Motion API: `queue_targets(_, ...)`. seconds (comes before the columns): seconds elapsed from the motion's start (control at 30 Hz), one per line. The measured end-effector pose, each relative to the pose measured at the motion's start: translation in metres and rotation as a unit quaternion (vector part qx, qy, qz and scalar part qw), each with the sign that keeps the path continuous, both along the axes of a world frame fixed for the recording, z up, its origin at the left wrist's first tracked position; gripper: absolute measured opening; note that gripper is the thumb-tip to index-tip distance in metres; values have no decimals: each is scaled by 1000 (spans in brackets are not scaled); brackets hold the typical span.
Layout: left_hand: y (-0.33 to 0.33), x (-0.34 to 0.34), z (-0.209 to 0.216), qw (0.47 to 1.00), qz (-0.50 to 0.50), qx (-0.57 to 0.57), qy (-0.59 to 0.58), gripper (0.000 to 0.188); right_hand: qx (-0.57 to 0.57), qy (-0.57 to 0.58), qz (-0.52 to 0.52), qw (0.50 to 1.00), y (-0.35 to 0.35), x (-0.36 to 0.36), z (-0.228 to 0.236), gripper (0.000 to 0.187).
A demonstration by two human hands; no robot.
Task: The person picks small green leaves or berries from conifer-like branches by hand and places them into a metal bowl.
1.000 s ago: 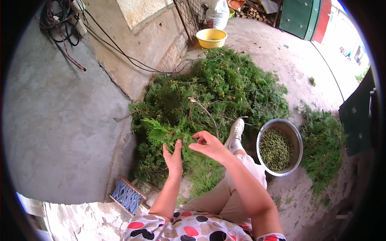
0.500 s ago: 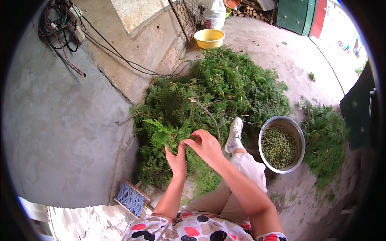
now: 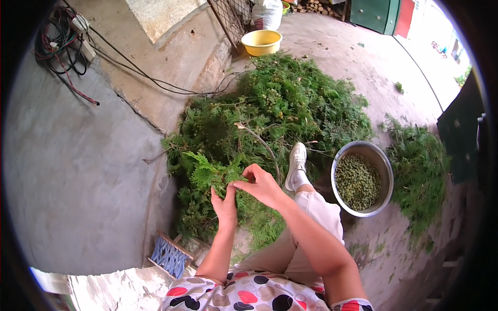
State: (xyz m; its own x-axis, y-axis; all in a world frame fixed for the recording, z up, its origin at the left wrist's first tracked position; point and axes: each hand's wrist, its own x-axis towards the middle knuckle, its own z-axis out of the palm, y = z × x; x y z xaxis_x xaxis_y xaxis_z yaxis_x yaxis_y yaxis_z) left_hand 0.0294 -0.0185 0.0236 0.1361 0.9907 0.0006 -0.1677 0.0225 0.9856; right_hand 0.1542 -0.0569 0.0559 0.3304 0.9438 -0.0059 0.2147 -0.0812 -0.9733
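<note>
A bright green conifer sprig (image 3: 206, 170) stands up from my left hand (image 3: 224, 207), which pinches its lower end between thumb and fingers. My right hand (image 3: 261, 185) meets it at the sprig's right side, thumb and fingertips pinched together. What the right fingertips hold is too small to make out. Below and beyond both hands spreads a large heap of conifer branches (image 3: 306, 98), with a bare broken stem (image 3: 259, 140) lying across it. To the right stands a round metal pot (image 3: 385, 193), partly filled with small green cones (image 3: 358, 181).
A smaller pile of green branches (image 3: 417, 171) lies right of the pot. At the back stand a yellow basin (image 3: 261, 47) and a white sack (image 3: 268, 14). Tangled cables (image 3: 59, 44) lie on the left. A stool with blue woven strips (image 3: 170, 255) is near my left elbow.
The whole view has shifted slightly, so the surroundings sit a little higher and further left. My right fingertips have curled in closer at the sprig; the left hand keeps its hold.
</note>
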Motion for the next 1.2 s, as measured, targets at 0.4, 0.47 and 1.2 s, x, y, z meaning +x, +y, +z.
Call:
queue_targets(0.4, -4, -5, 16, 998, -31, -6, 47, 26, 90, -125, 44, 987, -12, 7, -7, 28)
queue_targets(0.47, -2, -9, 10, 998, -42, -3, 55, 27, 124, -138, 40, 982, -10, 6, -11, 27)
queue_targets(1.2, -4, -21, 3, 995, -64, -70, -22, 36, 121, -178, 22, 976, -16, -6, -2, 25)
